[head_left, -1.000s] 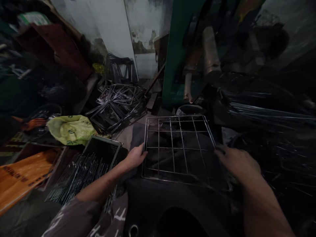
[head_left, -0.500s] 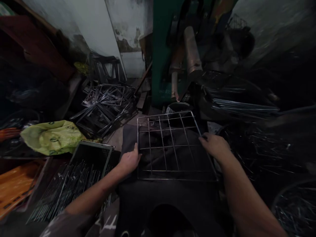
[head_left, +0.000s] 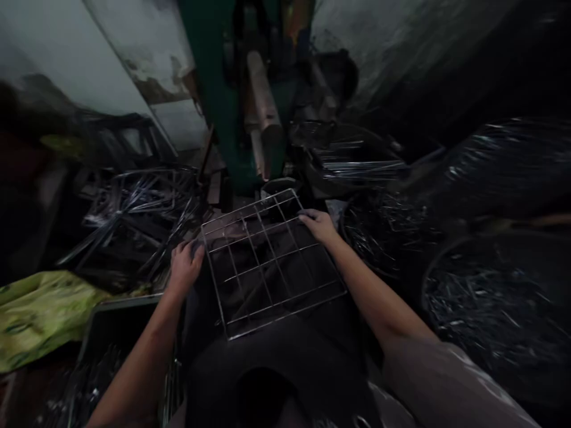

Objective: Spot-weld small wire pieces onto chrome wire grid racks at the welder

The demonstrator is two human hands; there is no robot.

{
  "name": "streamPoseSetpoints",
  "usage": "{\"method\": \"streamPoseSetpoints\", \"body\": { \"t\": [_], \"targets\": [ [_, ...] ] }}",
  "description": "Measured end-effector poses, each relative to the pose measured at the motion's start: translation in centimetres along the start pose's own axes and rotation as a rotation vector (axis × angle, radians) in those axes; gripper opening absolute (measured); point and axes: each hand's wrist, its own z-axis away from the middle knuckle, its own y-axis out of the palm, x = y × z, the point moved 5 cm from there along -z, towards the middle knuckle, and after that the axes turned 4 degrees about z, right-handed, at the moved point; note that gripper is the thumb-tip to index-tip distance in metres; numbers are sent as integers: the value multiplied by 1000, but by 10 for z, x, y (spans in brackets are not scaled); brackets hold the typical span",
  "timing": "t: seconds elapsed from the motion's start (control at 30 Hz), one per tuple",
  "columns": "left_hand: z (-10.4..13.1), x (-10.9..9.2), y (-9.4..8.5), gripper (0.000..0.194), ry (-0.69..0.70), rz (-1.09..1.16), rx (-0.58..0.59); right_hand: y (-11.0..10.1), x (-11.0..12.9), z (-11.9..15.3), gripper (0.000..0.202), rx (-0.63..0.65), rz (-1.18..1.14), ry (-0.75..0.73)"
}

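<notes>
The wire grid (head_left: 272, 261) lay flat and a little skewed over the person's dark-clothed lap, at the middle of the view, its far corner pointing toward 12 o'clock. It looked like a welded panel of thin bright rods inside a square frame: probably light, stiff enough to keep its shape when lifted by two edges, and smooth, so likely to slip in a loose grip. The outer frame rod seemed the sound place to take it, rather than the thinner cross wires, whose cut ends might snag skin.

The left hand (head_left: 185, 266) was curled around the frame at about 9 o'clock, fingers closed over the rod. The right hand (head_left: 317, 223) gripped the far edge near 1 o'clock, fingers wrapped over the frame.

Outward, a green machine column (head_left: 209, 95) stood at 12 o'clock, a heap of metal frames (head_left: 134, 214) lay at 10, a yellow-green bag (head_left: 40, 312) at 8, and bundles of wire rods (head_left: 357, 166) at 1 to 2 o'clock.
</notes>
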Motion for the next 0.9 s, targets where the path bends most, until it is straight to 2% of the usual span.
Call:
{"method": "streamPoseSetpoints", "body": {
  "t": [0.1, 0.2, 0.23, 0.3, 0.37, 0.43, 0.5, 0.57, 0.73, 0.8, 0.9],
  "targets": [
    [-18, -6, 27, 24, -101, 338, -25, -8, -1, 14, 35, -60, -91, -77],
    [-9, -18, 45, 27, -261, 818, -92, -31, -14, 21, 41, -27, -58, -138],
    [-5, -21, 51, 28, -308, 939, -92, -45, -25, 20, 42, -32, 6, -104],
    [1, -22, 58, 30, -397, 1078, -97, -83, -58, 11, 41, -92, 282, 105],
    [4, -17, 63, 32, -474, 1111, -110, -125, -97, 4, 39, -162, 601, 408],
    [3, -12, 66, 33, -526, 1093, -115, -156, -129, 0, 35, -158, 768, 627],
    [2, -8, 68, 33, -550, 1069, -123, -170, -151, -1, 33, -139, 805, 714],
    [0, -7, 69, 31, -564, 1044, -133, -173, -164, -2, 35, -125, 843, 742],
    [-3, -9, 72, 32, -601, 1015, -78, -176, -170, -3, 32, -62, 923, 745],
    [-4, -9, 74, 32, -607, 1006, -59, -187, -166, -2, 31, -50, 955, 745],
    [-6, -6, 75, 31, -606, 971, -67, -215, -151, 8, 35, -80, 1010, 746]
  ]
}}
